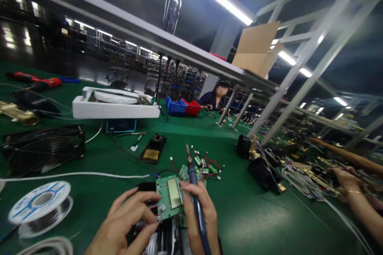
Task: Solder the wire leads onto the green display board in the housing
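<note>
A small green circuit board [167,198] with a grey display sits low in the middle of the head view. My left hand [125,223] pinches small wires at the board's lower left edge, fingers closed. My right hand [199,215] grips a blue soldering iron [195,191] like a pen, its tip pointing up and away past the board. Several small connectors with red wires [206,165] lie on the green mat just beyond the board.
A solder spool [40,203] lies at the left, a black fan [42,147] behind it. A white foam tray [115,105], an iron stand [154,147], blue and red bins [182,107] and cable clutter [299,171] surround me. A co-worker's hand [348,181] reaches in right; a seated person [215,97] works far back.
</note>
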A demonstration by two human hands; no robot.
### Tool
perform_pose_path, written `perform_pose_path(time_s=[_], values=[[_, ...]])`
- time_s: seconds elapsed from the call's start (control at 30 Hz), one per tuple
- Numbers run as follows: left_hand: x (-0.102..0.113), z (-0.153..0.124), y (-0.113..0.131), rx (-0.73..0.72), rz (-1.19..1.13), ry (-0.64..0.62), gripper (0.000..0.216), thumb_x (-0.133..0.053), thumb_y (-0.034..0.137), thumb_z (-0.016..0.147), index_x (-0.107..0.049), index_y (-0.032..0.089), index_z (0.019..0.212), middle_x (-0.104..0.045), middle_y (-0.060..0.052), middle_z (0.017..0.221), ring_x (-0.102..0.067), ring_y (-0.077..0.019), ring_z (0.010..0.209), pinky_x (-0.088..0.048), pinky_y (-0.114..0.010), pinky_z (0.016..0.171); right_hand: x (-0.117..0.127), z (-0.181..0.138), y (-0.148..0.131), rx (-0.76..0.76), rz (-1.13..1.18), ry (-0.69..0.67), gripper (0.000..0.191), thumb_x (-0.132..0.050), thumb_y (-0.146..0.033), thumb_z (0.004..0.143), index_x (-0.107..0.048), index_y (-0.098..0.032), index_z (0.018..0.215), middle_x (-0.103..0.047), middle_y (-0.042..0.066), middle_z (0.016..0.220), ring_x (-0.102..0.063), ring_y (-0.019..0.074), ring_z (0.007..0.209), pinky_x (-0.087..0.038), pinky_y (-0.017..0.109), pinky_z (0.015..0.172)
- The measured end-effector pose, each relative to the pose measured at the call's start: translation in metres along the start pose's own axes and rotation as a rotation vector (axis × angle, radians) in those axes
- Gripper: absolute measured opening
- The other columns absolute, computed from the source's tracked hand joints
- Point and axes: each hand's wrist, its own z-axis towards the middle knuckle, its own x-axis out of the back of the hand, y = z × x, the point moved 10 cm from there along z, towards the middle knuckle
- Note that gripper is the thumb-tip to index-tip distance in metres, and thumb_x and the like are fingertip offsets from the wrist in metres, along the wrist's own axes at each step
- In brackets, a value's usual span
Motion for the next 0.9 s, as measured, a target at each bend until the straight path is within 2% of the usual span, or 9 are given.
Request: perform_pose_path(time_s=[0.13,0.27,0.37,0.43,0.5,0.57,0.7,0.8,0.9], values=[[0.005,0.006,0.005,0.121,-0.030,-0.141,0.016,-0.053,0.030,0.091,-0.064,0.028,0.080,-0.072,0.000,0.111,-0.064,-0.0235,0.112,-0.043,-0.051,0.105,0.014,0.006,0.011,-0.112,0.130,0.076,0.025,-0.053,-0.027,0.094,-0.060,-0.025,0.118,-0.074,0.003,0.100,-0.070,0.0185,0.097,-0.052,0.033,0.088],[0.010,0.007,0.009,0.185,-0.097,-0.085,0.018,-0.051,0.027,0.090,-0.063,0.026,0.077,-0.073,-0.001,0.106,-0.064,-0.0235,0.107,-0.037,-0.052,0.106,0.020,0.006,0.029,-0.224,0.365,0.154,0.033,-0.053,-0.035,0.095,-0.053,-0.020,0.124,-0.075,0.007,0.096,-0.070,0.0222,0.095,-0.049,0.046,0.093],[0.011,0.006,0.009,0.211,-0.126,-0.026,0.018,-0.051,0.026,0.090,-0.063,0.025,0.076,-0.072,-0.001,0.104,-0.063,-0.0237,0.107,-0.037,-0.049,0.103,0.035,0.008,0.033,-0.216,0.485,0.287,0.030,-0.057,-0.038,0.092,-0.059,-0.018,0.115,-0.074,0.004,0.082,-0.071,0.0192,0.081,-0.053,0.043,0.086],[0.011,0.006,0.009,0.216,-0.149,-0.023,0.018,-0.052,0.025,0.089,-0.063,0.025,0.076,-0.072,0.000,0.104,-0.062,-0.0231,0.105,-0.038,-0.046,0.099,0.044,0.010,0.035,-0.228,0.571,0.378,0.028,-0.060,-0.041,0.089,-0.063,-0.017,0.104,-0.069,0.000,0.067,-0.067,0.0153,0.062,-0.056,0.033,0.064],[0.011,0.006,0.008,0.230,-0.167,-0.025,0.018,-0.052,0.024,0.089,-0.064,0.025,0.075,-0.072,-0.001,0.103,-0.062,-0.0225,0.103,-0.039,-0.045,0.096,0.050,0.012,0.038,-0.270,0.647,0.440,0.029,-0.062,-0.044,0.085,-0.066,-0.016,0.091,-0.062,-0.003,0.056,-0.059,0.0130,0.048,-0.048,0.024,0.044],[0.013,0.007,0.007,0.252,-0.175,-0.029,0.018,-0.053,0.023,0.088,-0.064,0.025,0.074,-0.072,-0.001,0.103,-0.062,-0.0225,0.102,-0.038,-0.045,0.096,0.053,0.011,0.041,-0.336,0.694,0.481,0.030,-0.064,-0.045,0.080,-0.066,-0.015,0.079,-0.055,-0.004,0.048,-0.052,0.0116,0.040,-0.040,0.020,0.034],[0.014,0.010,0.008,0.275,-0.185,-0.044,0.018,-0.055,0.023,0.086,-0.066,0.025,0.072,-0.073,-0.001,0.101,-0.063,-0.0234,0.100,-0.039,-0.044,0.093,0.056,0.005,0.047,-0.422,0.725,0.545,0.024,-0.059,-0.040,0.074,-0.061,-0.017,0.066,-0.042,-0.008,0.039,-0.037,0.0076,0.029,-0.030,0.017,0.028],[0.017,0.013,0.011,0.252,-0.175,-0.021,0.019,-0.056,0.022,0.085,-0.067,0.025,0.070,-0.074,0.000,0.097,-0.065,-0.0225,0.094,-0.041,-0.042,0.090,0.060,0.004,0.048,-0.414,0.701,0.568,0.021,-0.055,-0.036,0.072,-0.056,-0.018,0.060,-0.043,-0.007,0.044,-0.030,0.0053,0.029,-0.021,0.015,0.028],[0.018,0.013,0.013,0.232,-0.151,-0.007,0.019,-0.057,0.023,0.085,-0.068,0.024,0.070,-0.074,0.000,0.096,-0.065,-0.0216,0.093,-0.042,-0.040,0.089,0.067,0.005,0.045,-0.353,0.658,0.602,0.022,-0.053,-0.031,0.072,-0.053,-0.018,0.054,-0.039,-0.007,0.047,-0.029,0.0044,0.033,-0.023,0.018,0.032]])
